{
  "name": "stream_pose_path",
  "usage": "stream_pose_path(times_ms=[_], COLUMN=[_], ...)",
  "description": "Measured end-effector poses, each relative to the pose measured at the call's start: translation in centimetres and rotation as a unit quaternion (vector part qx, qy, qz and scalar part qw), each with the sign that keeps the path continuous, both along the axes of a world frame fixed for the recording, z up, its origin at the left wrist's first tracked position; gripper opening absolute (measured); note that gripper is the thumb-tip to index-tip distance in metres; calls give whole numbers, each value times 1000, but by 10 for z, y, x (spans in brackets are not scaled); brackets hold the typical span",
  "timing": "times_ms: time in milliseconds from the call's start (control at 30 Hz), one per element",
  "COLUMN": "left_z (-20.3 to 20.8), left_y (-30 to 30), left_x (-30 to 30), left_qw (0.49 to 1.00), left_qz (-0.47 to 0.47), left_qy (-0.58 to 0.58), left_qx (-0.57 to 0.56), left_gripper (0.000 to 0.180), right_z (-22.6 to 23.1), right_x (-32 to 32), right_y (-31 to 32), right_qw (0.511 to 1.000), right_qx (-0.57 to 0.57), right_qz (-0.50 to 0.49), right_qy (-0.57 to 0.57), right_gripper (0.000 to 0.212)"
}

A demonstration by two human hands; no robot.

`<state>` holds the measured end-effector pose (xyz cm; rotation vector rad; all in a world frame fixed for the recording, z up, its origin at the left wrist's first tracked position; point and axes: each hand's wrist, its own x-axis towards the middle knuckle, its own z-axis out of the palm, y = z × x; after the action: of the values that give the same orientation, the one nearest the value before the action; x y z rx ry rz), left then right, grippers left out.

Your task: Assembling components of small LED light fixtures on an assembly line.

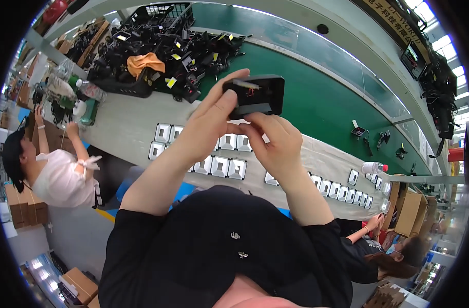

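Black shirt [229, 220] at 6 o'clock is nearest the camera; clock positions are read from the centre of the view, with 12 at the top. Both bare forearms extend from it toward 12.

Left hand [209, 119]: clamped on the left side of a black box [271, 92], thumb across the near rim, other fingers passing behind. Right hand [279, 138]: fingertips together at the lower edge of the box, touching it; whether they pinch it or only steady it cannot be told.

Box location: just past 12 o'clock, raised above the table [126, 115], open face toward the camera. Red wires [252, 93] show inside.

Handling estimate: the shell is probably light, stiff plastic; its smooth faces may slip in dry fingers. Treat the wires as the fragile part. Take hold by the outer side walls, at opposite edges, with light pressure; keep thumbs off the interior.

Beneath and beyond the hands, white panels [219, 167] with dark borders lie in rows on the table, from 10 o'clock round to 4. A clear bottle [371, 168] with a red cap lies at 3. Farther out, a green mat [316, 92] extends from 12 to 3. At 11, a heap of black cables [203, 69] carries yellow tags, with an orange cloth [145, 64] on top.
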<state>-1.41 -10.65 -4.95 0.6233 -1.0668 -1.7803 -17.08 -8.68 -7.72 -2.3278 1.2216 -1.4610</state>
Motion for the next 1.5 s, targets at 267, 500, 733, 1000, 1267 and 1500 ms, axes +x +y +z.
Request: stream_pose_path(times_ms=[267, 500, 733, 1000, 1267, 1500], left_z=[20, 33, 38, 36, 39, 41], left_y=[37, 47, 51, 43, 46, 49], left_x=[30, 43, 34, 18, 18, 26], left_qw=[999, 999, 994, 976, 962, 956], left_qz=[36, 33, 89, 164, 184, 205], left_qy=[-20, -2, 21, -86, -99, -105], left_qx=[3, -35, -67, -118, -176, -182], left_gripper=[36, 34, 31, 26, 27, 21], right_z=[105, 134, 132, 133, 122, 121], right_x=[11, -1, -5, -7, -6, 3], right_y=[3, 8, 29, 41, 42, 51], right_qw=[947, 944, 944, 946, 909, 909], right_qx=[-212, -92, -108, -97, -248, -252], right_qz=[67, 102, 64, 39, 24, 23], right_qy=[230, 301, 305, 308, 335, 332], right_gripper=[40, 34, 24, 27, 19, 18])
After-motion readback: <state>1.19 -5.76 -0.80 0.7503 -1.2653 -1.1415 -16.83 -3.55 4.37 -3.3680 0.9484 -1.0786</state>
